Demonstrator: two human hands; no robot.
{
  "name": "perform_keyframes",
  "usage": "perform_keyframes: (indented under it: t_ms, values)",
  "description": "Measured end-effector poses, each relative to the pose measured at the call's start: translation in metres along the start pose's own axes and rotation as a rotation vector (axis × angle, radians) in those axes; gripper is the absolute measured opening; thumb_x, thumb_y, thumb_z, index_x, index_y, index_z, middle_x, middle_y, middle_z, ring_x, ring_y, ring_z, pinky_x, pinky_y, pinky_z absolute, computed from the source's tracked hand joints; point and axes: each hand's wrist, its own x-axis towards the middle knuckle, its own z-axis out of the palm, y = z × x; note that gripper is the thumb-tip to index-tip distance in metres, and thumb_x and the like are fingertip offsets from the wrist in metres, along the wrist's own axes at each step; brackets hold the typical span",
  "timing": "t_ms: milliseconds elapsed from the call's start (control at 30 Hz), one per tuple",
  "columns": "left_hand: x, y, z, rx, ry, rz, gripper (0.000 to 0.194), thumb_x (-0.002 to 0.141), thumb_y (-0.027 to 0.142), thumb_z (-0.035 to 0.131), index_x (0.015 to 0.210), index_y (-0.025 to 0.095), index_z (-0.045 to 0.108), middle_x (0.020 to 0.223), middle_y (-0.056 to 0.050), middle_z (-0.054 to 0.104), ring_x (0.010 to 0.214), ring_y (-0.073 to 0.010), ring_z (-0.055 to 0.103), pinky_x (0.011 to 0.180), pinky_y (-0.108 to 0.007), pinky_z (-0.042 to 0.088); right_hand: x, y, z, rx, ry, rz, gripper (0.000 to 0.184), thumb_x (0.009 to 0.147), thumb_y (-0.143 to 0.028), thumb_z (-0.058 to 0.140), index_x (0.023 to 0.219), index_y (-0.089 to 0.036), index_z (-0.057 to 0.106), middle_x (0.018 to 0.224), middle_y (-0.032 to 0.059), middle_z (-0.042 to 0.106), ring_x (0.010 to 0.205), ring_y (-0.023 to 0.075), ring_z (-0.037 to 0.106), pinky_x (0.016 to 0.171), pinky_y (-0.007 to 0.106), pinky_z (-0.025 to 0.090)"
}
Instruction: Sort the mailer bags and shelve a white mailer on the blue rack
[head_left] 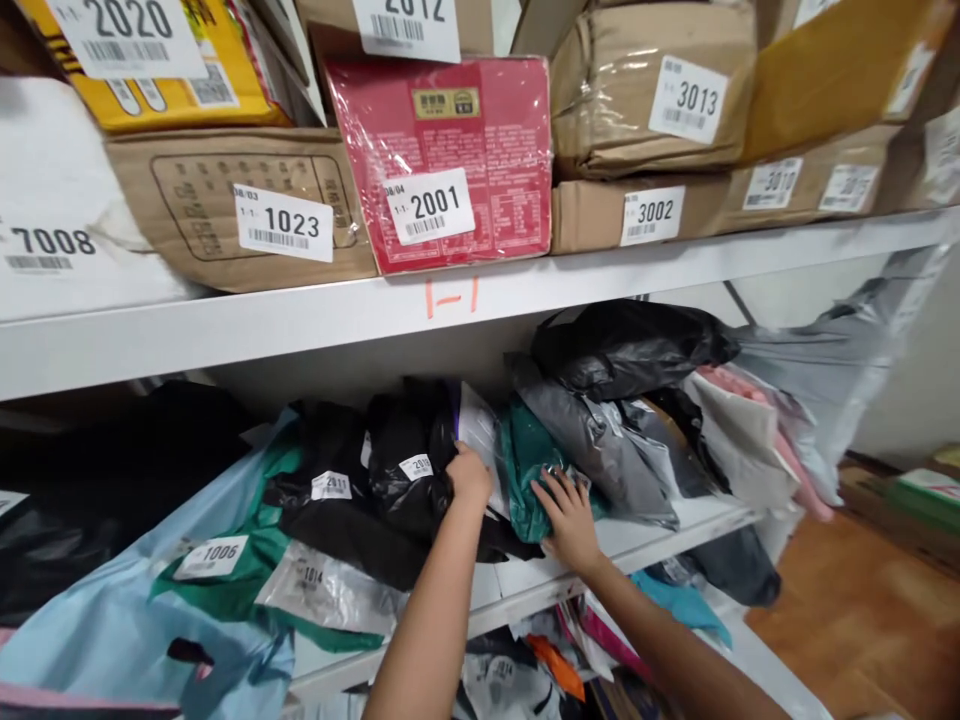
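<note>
My left hand point(469, 476) reaches into the middle shelf, its fingers curled and pushed in between a black plastic parcel point(409, 470) and a white-edged parcel point(480, 432). The fingertips are hidden behind the black parcel. My right hand point(570, 517) lies with fingers spread on a teal plastic parcel point(525, 470), beside a grey parcel point(592, 440). Neither hand lifts anything.
The white shelf edge point(450, 300) bears an orange mark. Above it stand labelled boxes: a red box 2001 point(450, 160), a brown carton 1023 point(240, 200), cartons 3013 and 3002. More soft parcels fill the middle shelf and the shelf below. Wooden floor point(862, 600) lies at right.
</note>
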Motion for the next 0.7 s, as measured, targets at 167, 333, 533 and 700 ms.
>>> perform_keyframes:
  t_ms: [167, 333, 533, 700]
  values:
    - [0.019, -0.001, -0.008, -0.007, -0.057, -0.009, 0.054, 0.084, 0.018, 0.066, 0.132, 0.002, 0.046, 0.115, -0.025, 0.070, 0.112, -0.0305, 0.069, 0.088, -0.033, 0.051, 0.051, 0.004, 0.002, 0.196, 0.154, 0.041, 0.019, 0.072, -0.018, 0.056, 0.084, -0.021, 0.071, 0.086, 0.0074, 0.077, 0.096, 0.0269, 0.069, 0.107, 0.049, 0.040]
    - [0.007, -0.017, -0.023, 0.016, -0.013, 0.077, 0.044, 0.090, 0.012, 0.052, 0.133, 0.009, 0.045, 0.113, -0.020, 0.073, 0.111, -0.0286, 0.069, 0.086, -0.032, 0.050, 0.108, -0.044, 0.009, 0.240, 0.221, 0.120, 0.015, 0.080, -0.021, 0.054, 0.067, -0.022, 0.061, 0.070, 0.0027, 0.070, 0.074, 0.0193, 0.066, 0.103, 0.039, 0.044]
    - [-0.024, -0.016, -0.036, 0.087, 0.049, 0.118, 0.043, 0.092, 0.002, 0.030, 0.127, 0.000, 0.053, 0.103, -0.025, 0.071, 0.102, -0.0316, 0.070, 0.084, -0.037, 0.050, 0.107, -0.071, 0.026, 0.303, 0.303, 0.089, 0.014, 0.079, -0.025, 0.053, 0.066, -0.023, 0.058, 0.071, 0.0018, 0.068, 0.072, 0.0188, 0.064, 0.108, 0.041, 0.042]
    - [-0.072, 0.017, -0.032, -0.038, 0.381, 0.356, 0.051, 0.101, 0.021, 0.026, 0.147, 0.012, 0.045, 0.139, -0.023, 0.049, 0.128, -0.0378, 0.049, 0.103, -0.050, 0.042, 0.048, -0.060, 0.012, 0.288, 0.073, -0.141, 0.042, 0.075, -0.054, 0.055, 0.098, -0.020, 0.067, 0.100, 0.0129, 0.072, 0.097, 0.0306, 0.065, 0.111, 0.057, 0.037]
